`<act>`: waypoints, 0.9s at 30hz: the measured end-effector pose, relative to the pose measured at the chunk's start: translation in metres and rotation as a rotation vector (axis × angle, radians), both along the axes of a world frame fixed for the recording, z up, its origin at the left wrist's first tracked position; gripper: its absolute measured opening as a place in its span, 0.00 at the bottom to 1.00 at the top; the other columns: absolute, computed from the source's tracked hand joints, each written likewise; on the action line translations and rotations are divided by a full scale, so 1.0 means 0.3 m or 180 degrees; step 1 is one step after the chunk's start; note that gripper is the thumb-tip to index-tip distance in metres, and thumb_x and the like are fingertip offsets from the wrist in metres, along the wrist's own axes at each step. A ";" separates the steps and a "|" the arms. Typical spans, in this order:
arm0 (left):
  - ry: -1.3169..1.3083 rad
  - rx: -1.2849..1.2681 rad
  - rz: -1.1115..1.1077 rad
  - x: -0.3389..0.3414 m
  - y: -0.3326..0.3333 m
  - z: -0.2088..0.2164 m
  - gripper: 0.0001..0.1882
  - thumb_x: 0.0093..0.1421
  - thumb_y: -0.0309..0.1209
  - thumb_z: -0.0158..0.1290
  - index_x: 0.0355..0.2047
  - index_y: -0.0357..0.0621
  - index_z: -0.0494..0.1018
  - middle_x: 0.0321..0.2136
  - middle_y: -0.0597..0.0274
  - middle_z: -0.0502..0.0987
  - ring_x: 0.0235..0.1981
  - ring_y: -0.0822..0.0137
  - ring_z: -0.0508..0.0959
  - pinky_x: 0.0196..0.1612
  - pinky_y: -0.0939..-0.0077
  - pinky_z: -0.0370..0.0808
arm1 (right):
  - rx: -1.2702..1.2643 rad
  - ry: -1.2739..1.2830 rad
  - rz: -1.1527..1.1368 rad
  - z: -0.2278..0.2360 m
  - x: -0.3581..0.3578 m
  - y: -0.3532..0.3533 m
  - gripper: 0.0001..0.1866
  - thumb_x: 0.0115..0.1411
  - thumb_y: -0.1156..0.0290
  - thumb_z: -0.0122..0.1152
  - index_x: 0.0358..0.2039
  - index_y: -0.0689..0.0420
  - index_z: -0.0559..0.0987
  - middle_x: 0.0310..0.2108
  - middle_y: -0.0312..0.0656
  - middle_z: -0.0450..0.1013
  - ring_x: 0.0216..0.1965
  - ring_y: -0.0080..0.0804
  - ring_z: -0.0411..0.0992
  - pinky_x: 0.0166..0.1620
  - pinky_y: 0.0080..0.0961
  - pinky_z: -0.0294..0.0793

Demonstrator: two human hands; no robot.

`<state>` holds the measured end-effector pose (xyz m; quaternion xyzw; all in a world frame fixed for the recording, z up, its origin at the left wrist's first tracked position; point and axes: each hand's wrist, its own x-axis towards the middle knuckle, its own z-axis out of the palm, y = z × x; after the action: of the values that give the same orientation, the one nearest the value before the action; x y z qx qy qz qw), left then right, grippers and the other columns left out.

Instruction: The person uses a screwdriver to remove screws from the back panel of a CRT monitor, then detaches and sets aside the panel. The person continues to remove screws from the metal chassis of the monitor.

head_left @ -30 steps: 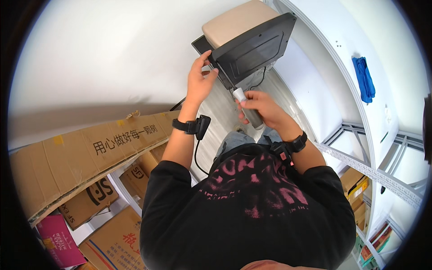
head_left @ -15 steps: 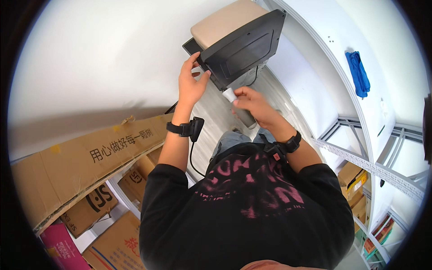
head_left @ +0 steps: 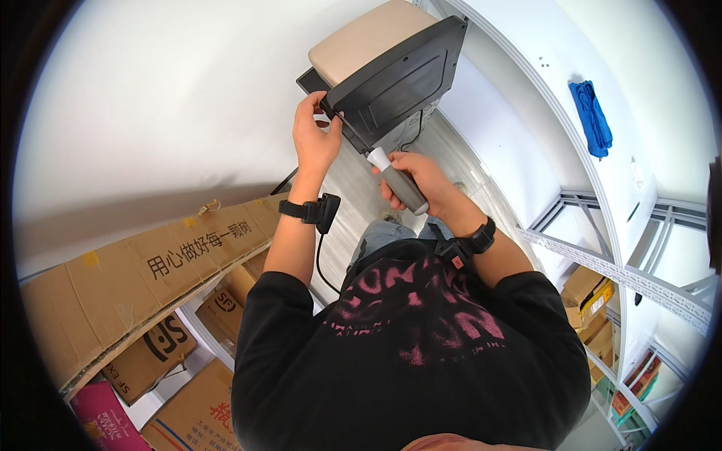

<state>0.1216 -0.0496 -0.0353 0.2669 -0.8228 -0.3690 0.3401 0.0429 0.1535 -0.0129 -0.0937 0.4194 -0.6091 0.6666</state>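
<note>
Screwdriver (head_left: 406,191) with a grey handle and white collar is gripped in the right hand (head_left: 426,180), its shaft slanted up and leftward toward the left edge of a black panel (head_left: 398,83) backed by a beige padded block (head_left: 368,43). At that edge the left hand (head_left: 316,143) is placed, thumb and fingers slightly apart; whether anything is pinched cannot be told. Fastening or loosening seems to be in hand, and the tip should be held steady while the handle is turned.

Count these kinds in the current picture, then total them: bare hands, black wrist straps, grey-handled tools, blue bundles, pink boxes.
Bare hands: 2 (left hand, right hand)
Black wrist straps: 2
Grey-handled tool: 1
Blue bundle: 1
Pink box: 1
Total: 7
</note>
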 end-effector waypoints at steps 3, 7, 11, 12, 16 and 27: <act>0.0073 -0.0120 0.0020 -0.002 -0.006 -0.005 0.21 0.49 0.19 0.58 0.45 0.40 0.69 0.38 0.60 0.74 0.37 0.69 0.74 0.31 0.78 0.76 | 0.0204 0.0593 -0.0121 0.001 0.026 -0.014 0.17 0.60 0.62 0.51 0.43 0.63 0.71 0.29 0.41 0.72 0.24 0.24 0.71 0.25 0.19 0.71; 0.0078 -0.0148 0.0052 0.002 -0.004 0.002 0.21 0.49 0.19 0.58 0.45 0.40 0.69 0.38 0.59 0.74 0.37 0.69 0.75 0.31 0.78 0.76 | 0.0310 0.1110 -0.0240 -0.030 0.033 -0.026 0.19 0.58 0.63 0.56 0.43 0.63 0.72 0.30 0.38 0.72 0.29 0.22 0.71 0.26 0.20 0.72; 0.0157 -0.0028 0.0041 0.007 -0.019 -0.020 0.24 0.47 0.20 0.59 0.46 0.43 0.69 0.36 0.60 0.73 0.35 0.67 0.74 0.31 0.76 0.75 | 0.0424 0.0394 -0.0230 -0.023 0.032 -0.025 0.18 0.56 0.63 0.57 0.41 0.64 0.73 0.32 0.42 0.73 0.27 0.25 0.72 0.27 0.21 0.73; 0.0157 -0.0027 0.0032 0.006 -0.015 -0.020 0.24 0.47 0.20 0.59 0.46 0.43 0.69 0.36 0.60 0.73 0.35 0.67 0.74 0.31 0.76 0.74 | 0.0245 0.0036 -0.0165 -0.025 0.025 -0.019 0.17 0.56 0.64 0.56 0.41 0.64 0.73 0.31 0.42 0.73 0.27 0.26 0.73 0.27 0.21 0.73; 0.0061 -0.0034 0.0015 0.009 -0.012 -0.008 0.23 0.49 0.20 0.59 0.47 0.41 0.69 0.39 0.59 0.74 0.38 0.68 0.76 0.32 0.78 0.76 | -0.0031 -0.0352 -0.0124 -0.031 0.007 -0.006 0.15 0.57 0.66 0.55 0.40 0.65 0.73 0.28 0.44 0.74 0.23 0.28 0.73 0.26 0.22 0.73; -0.0012 0.0105 -0.0043 0.015 -0.019 0.001 0.24 0.49 0.20 0.58 0.48 0.42 0.69 0.40 0.59 0.73 0.39 0.68 0.75 0.34 0.77 0.76 | 0.0190 0.0015 -0.0287 -0.020 0.026 -0.031 0.18 0.57 0.61 0.55 0.40 0.63 0.72 0.29 0.40 0.72 0.29 0.27 0.71 0.28 0.26 0.75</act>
<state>0.1260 -0.0551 -0.0350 0.2677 -0.8190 -0.3843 0.3315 0.0506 0.1442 -0.0190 -0.0562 0.4427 -0.6256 0.6399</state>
